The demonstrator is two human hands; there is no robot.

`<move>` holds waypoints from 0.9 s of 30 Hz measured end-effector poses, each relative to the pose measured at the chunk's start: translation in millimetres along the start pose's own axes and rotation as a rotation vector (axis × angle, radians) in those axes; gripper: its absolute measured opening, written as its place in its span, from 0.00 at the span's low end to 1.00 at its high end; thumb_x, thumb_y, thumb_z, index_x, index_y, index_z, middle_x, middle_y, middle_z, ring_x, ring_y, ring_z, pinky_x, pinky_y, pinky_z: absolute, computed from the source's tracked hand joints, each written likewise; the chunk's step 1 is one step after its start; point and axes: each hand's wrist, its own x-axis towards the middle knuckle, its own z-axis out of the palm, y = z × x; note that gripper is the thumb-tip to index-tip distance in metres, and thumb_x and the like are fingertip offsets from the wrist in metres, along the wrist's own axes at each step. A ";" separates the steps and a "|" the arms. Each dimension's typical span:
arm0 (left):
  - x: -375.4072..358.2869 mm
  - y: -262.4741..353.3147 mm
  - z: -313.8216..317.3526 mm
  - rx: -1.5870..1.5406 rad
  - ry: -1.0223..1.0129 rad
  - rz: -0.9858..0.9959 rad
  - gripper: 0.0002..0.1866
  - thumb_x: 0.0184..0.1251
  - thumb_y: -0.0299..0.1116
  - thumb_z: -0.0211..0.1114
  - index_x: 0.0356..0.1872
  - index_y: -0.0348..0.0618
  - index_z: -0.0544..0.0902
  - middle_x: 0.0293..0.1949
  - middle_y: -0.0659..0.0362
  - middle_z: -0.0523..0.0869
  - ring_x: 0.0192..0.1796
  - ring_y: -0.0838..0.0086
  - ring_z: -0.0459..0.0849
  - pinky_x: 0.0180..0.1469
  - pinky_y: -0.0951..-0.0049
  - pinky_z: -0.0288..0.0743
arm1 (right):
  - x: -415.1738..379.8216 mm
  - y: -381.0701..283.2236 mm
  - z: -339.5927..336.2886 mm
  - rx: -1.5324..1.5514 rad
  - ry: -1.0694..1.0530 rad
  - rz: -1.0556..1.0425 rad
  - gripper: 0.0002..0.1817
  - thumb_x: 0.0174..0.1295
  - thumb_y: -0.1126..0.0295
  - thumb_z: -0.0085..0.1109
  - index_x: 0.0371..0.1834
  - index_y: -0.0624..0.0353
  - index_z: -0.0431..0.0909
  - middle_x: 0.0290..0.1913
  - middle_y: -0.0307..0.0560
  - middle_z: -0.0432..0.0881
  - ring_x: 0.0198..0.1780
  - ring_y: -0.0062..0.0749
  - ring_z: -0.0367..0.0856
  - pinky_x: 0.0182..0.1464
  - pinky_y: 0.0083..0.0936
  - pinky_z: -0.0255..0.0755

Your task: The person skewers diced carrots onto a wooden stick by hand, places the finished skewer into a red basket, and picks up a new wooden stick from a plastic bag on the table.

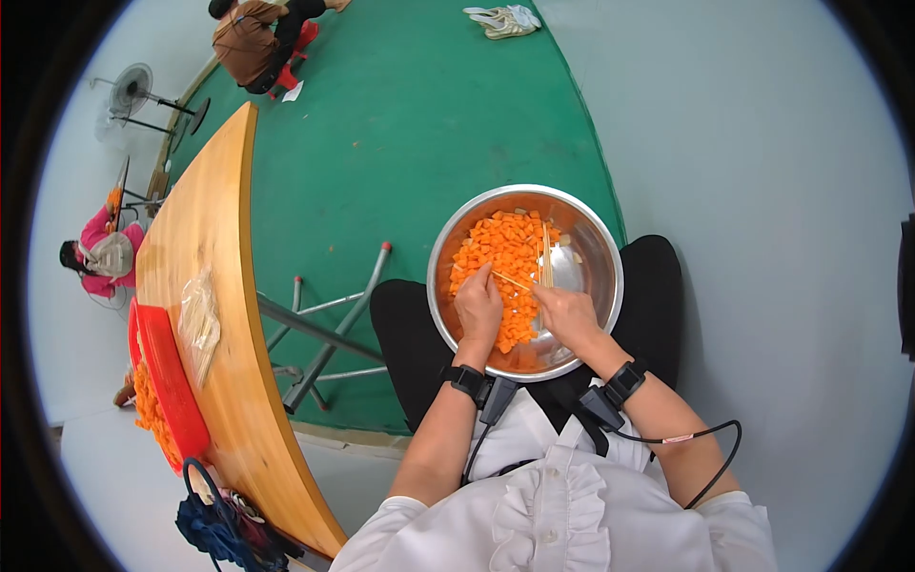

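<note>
Currently, a steel bowl (606, 272) is resting on the seated person's lap, with diced carrot (510, 243) filling its left and middle part. Over it, the left hand (479, 310) is pinching the left end of a thin stick (513, 280); whether it is also gripping a carrot piece is too small to tell. The right hand (570, 319) is closing its fingers around the stick's other end, while more sticks (546, 253) are lying just beyond, perhaps touching those fingers.

Green flooring (400, 133) is spreading beneath and far ahead, meeting a pale grey surface (753, 172) along the right. To the left, a wooden table (214, 238) is standing on metal legs (334, 348), bearing a clear bag of sticks (199, 319) and, at its far-left side, a red tray (176, 372) holding orange pieces (152, 415). A dark blue bag (205, 529) is sitting near the table's near end. Farther off, a person in brown (250, 46) is sitting on a red stool (288, 76), a fan (132, 89) is standing leftward, and pale shoes (505, 21) are lying at the far edge.
</note>
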 end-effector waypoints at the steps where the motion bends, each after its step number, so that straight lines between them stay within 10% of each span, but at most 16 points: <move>1: 0.2 1.4 -1.0 0.020 -0.009 0.028 0.11 0.55 0.23 0.58 0.40 0.35 0.81 0.33 0.45 0.83 0.36 0.56 0.83 0.39 0.66 0.76 | -1.5 3.3 4.4 0.087 -0.014 0.040 0.08 0.54 0.73 0.52 0.38 0.57 0.78 0.21 0.49 0.77 0.23 0.40 0.78 0.24 0.33 0.70; 9: -0.2 -2.2 -0.5 0.002 -0.029 0.113 0.10 0.55 0.22 0.58 0.39 0.35 0.81 0.32 0.45 0.83 0.35 0.56 0.83 0.39 0.66 0.76 | 3.6 16.3 19.1 1.036 -0.406 0.740 0.10 0.59 0.75 0.47 0.40 0.60 0.78 0.21 0.57 0.76 0.26 0.45 0.79 0.25 0.33 0.68; 12: 0.7 -2.8 0.4 -0.003 -0.038 0.122 0.10 0.55 0.22 0.58 0.39 0.34 0.81 0.32 0.45 0.83 0.35 0.57 0.83 0.39 0.66 0.76 | -5.1 12.4 22.2 0.293 -0.015 0.133 0.09 0.58 0.74 0.48 0.39 0.61 0.77 0.21 0.55 0.76 0.26 0.44 0.78 0.25 0.33 0.69; 27: -7.4 5.6 4.3 -0.178 -0.167 0.087 0.13 0.54 0.21 0.58 0.42 0.35 0.81 0.33 0.44 0.83 0.33 0.63 0.84 0.36 0.71 0.76 | 0.1 5.2 13.9 0.245 -0.024 0.206 0.07 0.60 0.69 0.48 0.29 0.60 0.73 0.19 0.57 0.76 0.25 0.54 0.76 0.27 0.46 0.67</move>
